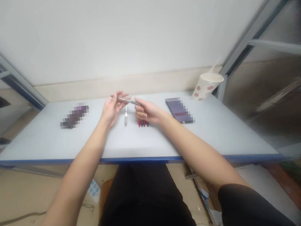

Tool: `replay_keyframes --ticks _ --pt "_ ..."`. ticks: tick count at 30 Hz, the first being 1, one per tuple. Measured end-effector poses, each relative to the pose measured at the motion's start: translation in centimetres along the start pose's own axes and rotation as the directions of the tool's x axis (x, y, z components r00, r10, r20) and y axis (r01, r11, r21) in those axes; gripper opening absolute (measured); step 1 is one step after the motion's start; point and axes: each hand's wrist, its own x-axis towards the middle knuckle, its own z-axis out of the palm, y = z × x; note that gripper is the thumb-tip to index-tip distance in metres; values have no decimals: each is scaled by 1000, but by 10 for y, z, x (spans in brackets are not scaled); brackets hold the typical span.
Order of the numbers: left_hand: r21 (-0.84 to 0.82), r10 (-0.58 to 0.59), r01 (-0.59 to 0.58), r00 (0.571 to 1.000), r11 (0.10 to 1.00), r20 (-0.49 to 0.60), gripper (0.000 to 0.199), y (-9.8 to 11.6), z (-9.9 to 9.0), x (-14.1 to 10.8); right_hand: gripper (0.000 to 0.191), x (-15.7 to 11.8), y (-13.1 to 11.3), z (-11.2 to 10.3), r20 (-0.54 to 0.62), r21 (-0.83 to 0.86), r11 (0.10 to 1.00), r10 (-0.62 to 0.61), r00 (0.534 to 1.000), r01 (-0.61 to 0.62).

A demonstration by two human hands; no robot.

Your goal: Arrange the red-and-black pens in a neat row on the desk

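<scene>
A slim grey pen-like stick (128,101) is held slantwise above the table between both hands. My left hand (114,107) pinches its far left end between thumb and fingers, the other fingers loosely spread. My right hand (148,110) is closed around its right end, thumb on top and fingers curled. Beneath and between the hands, a white pen (125,117) with a grey grip lies on the table. Several red and black pen ends (143,123) stick out below my right hand, which hides the rest of them.
The pale table (49,144) has a blue front edge. A blurred dark object (75,116) lies at left, a dark flat rectangular object (179,111) at right. A white paper cup (206,85) with red patterns and a straw stands at the back right. Metal frames flank both sides.
</scene>
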Motion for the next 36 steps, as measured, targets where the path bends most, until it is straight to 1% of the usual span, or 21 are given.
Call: replay_keyframes --ticks 3,6,8,10,12,15,17,18,19,20,22,23,24,25,26,27,29,30,31,34,36 --pt "22 0 -1 999 1000 41 33 1 1 -3 53 -2 0 -2 -6 -10 1000 7 1000 -7" --pt "56 35 -39 998 998 58 40 0 1 -4 53 -5 0 -4 -17 -71 997 -39 999 37" --pt "76 55 -58 998 995 38 44 0 1 -3 57 -6 -2 -3 -17 -132 989 -66 998 63" --pt "74 75 -75 997 994 0 43 1 0 -2 62 -8 -4 0 -45 -251 962 -124 991 109" --pt "57 90 -88 995 995 -32 41 2 0 0 64 -11 -7 5 -87 -445 876 -251 964 188" --pt "53 87 -83 993 995 -78 40 3 -2 3 56 -13 -8 10 -100 -728 632 -482 870 266" --pt "69 77 -68 988 995 -132 41 2 -3 3 43 -13 -6 10 -92 -826 497 -584 807 265" --pt "76 72 -60 984 995 -164 41 1 -4 3 37 -12 -5 10 -92 -848 463 -605 791 256" --pt "80 68 -54 980 995 -189 41 -1 -4 4 35 -11 -3 8 -95 -856 456 -602 792 244" --pt "81 64 -48 976 996 -206 40 -2 -4 4 35 -9 -1 7 -101 -849 472 -584 805 236" --pt "71 51 -36 974 997 -220 36 -5 -5 4 34 -5 2 4 -120 -814 531 -550 826 236" --pt "60 43 -30 975 998 -219 34 -6 -5 4 31 -3 4 3 -137 -794 556 -556 820 245" --pt "48 38 -28 975 998 -220 33 -7 -5 5 28 -1 5 2 -159 -777 574 -577 801 259" --pt "35 35 -27 974 999 -224 31 -7 -5 5 28 0 5 1 -183 -764 585 -600 779 272" --pt "24 34 -29 973 999 -230 30 -8 -5 6 29 1 6 0 -200 -754 597 -605 771 274" --pt "17 34 -31 971 999 -235 29 -8 -5 7 29 1 5 -1 -205 -746 612 -584 785 261" --pt "17 34 -31 970 999 -242 27 -8 -5 8 27 1 5 -1 -186 -735 641 -504 843 221" --pt "21 33 -29 969 999 -243 27 -8 -6 8 29 1 5 -1 -178 -730 651 -474 862 207" --pt "27 33 -28 970 999 -242 27 -8 -6 9 30 1 5 -1 -183 -725 658 -467 865 202" --pt "37 46 -38 971 999 -236 27 -8 -8 9 27 1 6 -1 -225 -712 668 -508 832 215" --pt "39 53 -45 972 998 -228 27 -8 -9 10 35 2 8 -2 -206 -693 687 -478 854 218"
